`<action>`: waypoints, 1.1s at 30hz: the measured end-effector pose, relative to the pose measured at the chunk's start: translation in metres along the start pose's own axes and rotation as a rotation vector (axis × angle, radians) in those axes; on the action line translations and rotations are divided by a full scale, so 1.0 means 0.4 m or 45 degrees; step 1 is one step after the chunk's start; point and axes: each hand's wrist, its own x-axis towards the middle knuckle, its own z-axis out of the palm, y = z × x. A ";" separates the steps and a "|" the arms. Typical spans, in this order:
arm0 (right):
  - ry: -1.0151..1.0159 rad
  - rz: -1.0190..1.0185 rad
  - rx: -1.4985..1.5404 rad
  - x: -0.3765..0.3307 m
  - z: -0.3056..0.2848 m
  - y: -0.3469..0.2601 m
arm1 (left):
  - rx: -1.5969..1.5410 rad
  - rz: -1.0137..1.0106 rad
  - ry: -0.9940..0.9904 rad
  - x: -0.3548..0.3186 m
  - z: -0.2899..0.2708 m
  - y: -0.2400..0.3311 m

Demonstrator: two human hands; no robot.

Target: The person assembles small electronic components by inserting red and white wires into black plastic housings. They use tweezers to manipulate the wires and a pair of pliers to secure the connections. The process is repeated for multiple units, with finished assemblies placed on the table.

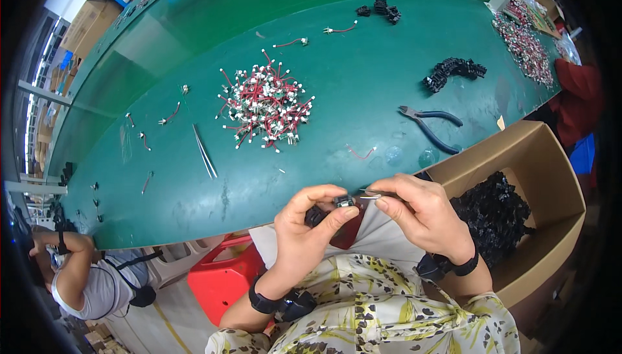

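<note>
Just past the table's near edge, my left hand (304, 224) pinches a small black plastic part (344, 201) between thumb and fingertips. A pale piece shows at the part's end, and more black plastic sits inside the curled fingers. Facing it, my right hand (421, 214) is closed on slim metal tweezers (372, 196), whose tips point at the black part with a small gap between. Beyond both hands, a single red-wired connector (363, 153) lies on the green table (311, 182).
A heap of red-wired white connectors (265, 104) covers the table's middle, with other tweezers (205, 152) to its left. Cutting pliers (431, 127) and a row of black parts (453, 72) lie right. A cardboard box (544, 179) of black pieces stands beside my right arm.
</note>
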 end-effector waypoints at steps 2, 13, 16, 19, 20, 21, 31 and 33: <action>-0.035 -0.010 -0.013 0.007 -0.007 -0.019 | 0.017 0.002 -0.028 -0.003 -0.010 0.001; -0.051 -0.144 -0.181 0.014 0.011 -0.036 | 0.172 0.204 -0.078 -0.015 -0.018 0.024; -0.045 -0.165 -0.192 0.015 0.012 -0.034 | 0.122 0.082 -0.063 -0.019 -0.019 0.016; -0.040 -0.158 -0.230 0.015 0.015 -0.037 | 0.009 0.078 -0.037 -0.016 -0.011 0.002; -0.037 -0.152 -0.248 0.015 0.015 -0.037 | -0.027 0.108 -0.030 -0.014 -0.009 0.000; -0.042 -0.155 -0.267 0.015 0.015 -0.035 | -0.006 0.088 -0.038 -0.014 -0.008 0.000; -0.241 -0.176 -0.282 0.037 -0.026 -0.028 | 0.073 0.090 -0.080 -0.007 -0.006 0.007; -0.260 -0.183 -0.289 0.041 -0.032 -0.026 | 0.097 0.108 -0.091 -0.004 -0.006 0.008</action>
